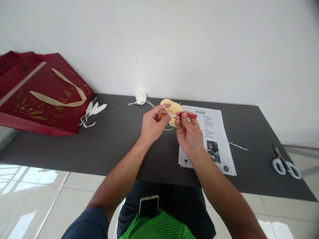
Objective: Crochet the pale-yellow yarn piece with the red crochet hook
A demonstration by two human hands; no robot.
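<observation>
My right hand is closed around the red handle of a crochet hook, whose thin metal shaft points left toward my other hand. Fingers pinched, my left hand grips a small crocheted piece, mostly hidden, with a bit of orange showing. A strand of yarn runs over the left index finger to the hook. Just behind the hands lies a pale yellow ball of yarn, and loose yellow loops hang between them. A white ball of yarn sits farther back, its strand trailing toward my left hand.
Printed sheets lie partly under my right forearm on the dark table. Scissors rest near the right edge. At left stand a red gift bag and white leaf-shaped pieces. A phone is at my lap.
</observation>
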